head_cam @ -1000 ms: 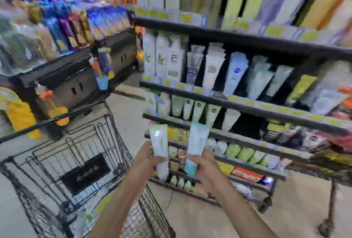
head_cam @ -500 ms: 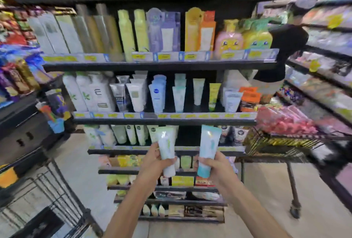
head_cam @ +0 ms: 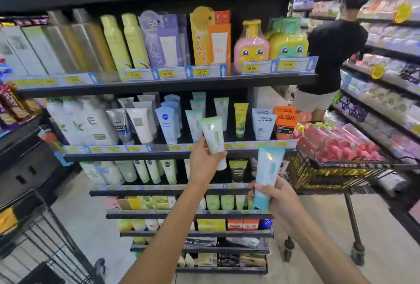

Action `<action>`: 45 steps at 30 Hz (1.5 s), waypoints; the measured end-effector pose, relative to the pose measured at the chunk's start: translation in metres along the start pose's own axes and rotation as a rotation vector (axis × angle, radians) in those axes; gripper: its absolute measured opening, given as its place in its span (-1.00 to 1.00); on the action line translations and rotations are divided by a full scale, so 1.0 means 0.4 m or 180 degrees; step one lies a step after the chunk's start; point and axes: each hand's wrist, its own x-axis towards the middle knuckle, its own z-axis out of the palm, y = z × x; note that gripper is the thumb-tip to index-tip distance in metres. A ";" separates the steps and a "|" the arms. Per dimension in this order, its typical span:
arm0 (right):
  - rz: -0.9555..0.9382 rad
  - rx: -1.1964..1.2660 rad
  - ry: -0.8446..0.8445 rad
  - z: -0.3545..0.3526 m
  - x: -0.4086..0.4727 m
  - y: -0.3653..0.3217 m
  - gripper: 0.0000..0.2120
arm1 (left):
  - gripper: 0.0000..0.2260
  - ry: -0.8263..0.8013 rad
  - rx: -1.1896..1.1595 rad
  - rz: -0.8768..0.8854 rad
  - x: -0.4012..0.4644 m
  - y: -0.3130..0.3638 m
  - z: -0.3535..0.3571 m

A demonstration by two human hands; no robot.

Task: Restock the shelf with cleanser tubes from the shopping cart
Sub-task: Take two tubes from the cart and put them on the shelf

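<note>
My left hand (head_cam: pixel 203 162) grips a white cleanser tube with a green top (head_cam: pixel 213 136), raised up to the second shelf (head_cam: pixel 141 150) where matching pale tubes (head_cam: pixel 195 122) stand in a row. My right hand (head_cam: pixel 276 199) holds a teal-blue cleanser tube (head_cam: pixel 266 174) upright, lower down and to the right, in front of the third shelf. The black wire shopping cart (head_cam: pixel 38 249) sits at the lower left, only its corner showing.
Another person in a black shirt (head_cam: pixel 329 56) stands at the right by a second cart (head_cam: pixel 341 170) piled with pink packs. Shelves of bottles and boxes rise above, and a further aisle rack (head_cam: pixel 391 74) runs along the right.
My view has swung right from the cart to face the shelves. The left hand has lifted its tube up toward the second shelf, while the right hand stays low with its tube.
</note>
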 end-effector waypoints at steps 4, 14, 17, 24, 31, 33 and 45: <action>-0.0099 -0.0090 0.0049 -0.017 0.045 -0.008 -0.44 | -0.59 0.0085 0.0246 0.0206 0.113 0.000 0.050; -0.0153 -0.0197 0.0245 -0.059 0.127 -0.038 -0.45 | -0.59 0.0233 0.0955 0.0263 0.334 -0.042 0.126; -0.0197 -0.0165 0.0219 -0.062 0.150 -0.045 -0.46 | -0.58 0.0189 0.1247 0.0247 0.356 -0.075 0.136; -0.0130 -0.0159 0.0069 -0.055 0.199 -0.061 -0.61 | -0.56 0.0077 0.1655 0.0208 0.379 -0.089 0.144; -0.0066 -0.0092 0.0051 -0.031 0.220 -0.054 -0.51 | -0.53 0.0087 0.1746 0.0172 0.376 -0.094 0.147; -0.0057 -0.0112 0.0045 -0.025 0.221 -0.046 -0.49 | -0.50 0.0088 0.1736 0.0185 0.374 -0.096 0.146; -0.0051 -0.0116 -0.0120 0.030 0.230 -0.011 -0.43 | -0.55 0.0352 0.1776 0.0893 0.250 -0.098 -0.003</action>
